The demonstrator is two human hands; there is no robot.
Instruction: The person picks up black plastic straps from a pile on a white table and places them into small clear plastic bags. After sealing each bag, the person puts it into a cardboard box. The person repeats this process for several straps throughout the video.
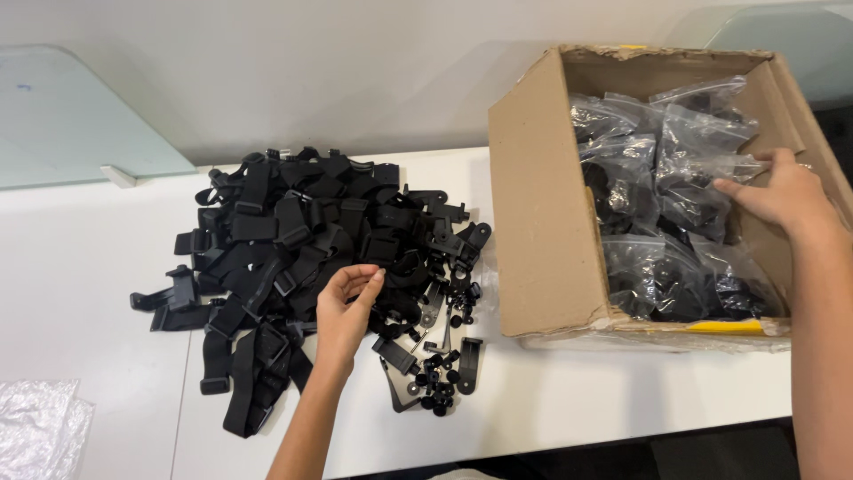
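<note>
1. Pile of black straps (284, 258): a loose heap of webbing straps with buckles and plastic clips. It lies on the white table (89, 293), left of centre and running toward the far side.

2. Left hand (342, 311): poised over the near right edge of the strap pile, fingers curled and thumb meeting fingertips in a pinch. Whether a small part sits in the pinch cannot be told.

3. Small black parts (437, 378): knobs, screws and flat brackets scattered just to the right of the left hand, near side of the pile. A few thin metal pieces lie among them.

4. Cardboard box (542, 222): open-topped, on the right of the table, with a torn upper rim.

5. Clear plastic bags (662, 191): many sealed bags of black parts, filling the box.

6. Right hand (782, 191): inside the box at its right wall, fingers loosely spread and resting on the bags. Nothing is clearly gripped.

7. Step in hand, as judged: picking from the loose heap with the left hand while the right sorts through the bagged stock.

8. Next move, as judged: calls for a firm pinch on one single piece, freed from the tangled straps.

9. Crinkled clear plastic (40, 427): near left corner of the table.
</note>
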